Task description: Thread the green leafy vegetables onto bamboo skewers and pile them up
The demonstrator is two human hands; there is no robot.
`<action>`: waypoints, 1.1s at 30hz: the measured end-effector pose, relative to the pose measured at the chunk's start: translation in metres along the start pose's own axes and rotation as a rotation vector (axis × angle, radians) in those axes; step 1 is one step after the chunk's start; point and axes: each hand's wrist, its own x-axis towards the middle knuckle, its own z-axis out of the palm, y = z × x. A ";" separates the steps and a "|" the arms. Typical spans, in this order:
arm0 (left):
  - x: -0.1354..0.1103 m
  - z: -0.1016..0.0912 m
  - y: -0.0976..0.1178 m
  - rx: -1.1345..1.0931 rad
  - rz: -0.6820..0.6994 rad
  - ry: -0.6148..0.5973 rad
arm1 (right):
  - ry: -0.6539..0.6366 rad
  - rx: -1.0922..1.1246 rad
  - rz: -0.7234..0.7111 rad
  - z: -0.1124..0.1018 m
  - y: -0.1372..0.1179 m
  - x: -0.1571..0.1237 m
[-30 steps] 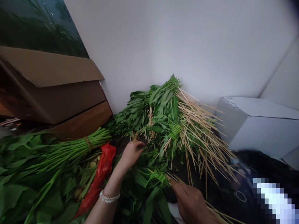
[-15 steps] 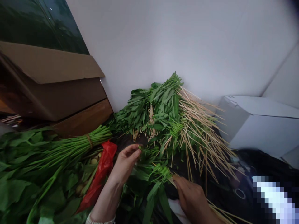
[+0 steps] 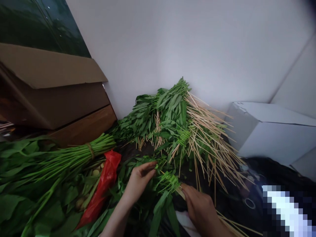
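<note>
My right hand (image 3: 201,204) is closed around a thin wooden skewer (image 3: 182,193). Bright green stems (image 3: 170,180) sit packed together near its far end, their long leaves (image 3: 164,210) hanging below. To the left, my left hand (image 3: 141,181) pinches a small leafy green stem (image 3: 156,167) between thumb and fingers, close to the skewer's tip. The stem is mostly hidden by the fingertips. Beyond both hands, a heap of leafy greens (image 3: 170,102) threaded on many skewers (image 3: 209,131) leans toward the wall.
A tied bundle of green stems (image 3: 81,154) lies at left, beside a red plastic bag (image 3: 106,184). An open cardboard box (image 3: 56,102) stands behind it. On the right are a white box (image 3: 276,131) and black plastic (image 3: 269,168).
My left hand has moved right and slightly down, bringing its stem closer to the skewer tip. The right hand keeps its hold nearly in place. The view has shifted slightly.
</note>
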 end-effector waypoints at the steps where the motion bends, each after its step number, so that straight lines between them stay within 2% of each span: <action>1: -0.001 0.001 -0.001 -0.015 -0.006 -0.004 | -0.005 -0.001 0.006 0.000 0.000 0.000; 10: -0.006 0.008 0.002 -0.095 -0.007 0.021 | -0.047 0.008 0.019 0.002 0.001 -0.003; 16: -0.009 0.009 0.005 -0.136 0.002 -0.022 | -0.053 -0.001 0.025 0.004 0.002 -0.005; 26: -0.014 0.008 0.008 -0.027 0.019 -0.056 | -0.035 -0.025 0.054 0.006 0.002 -0.006; 33: -0.013 0.011 0.007 -0.042 0.005 -0.102 | -0.054 -0.017 0.043 0.004 0.001 -0.005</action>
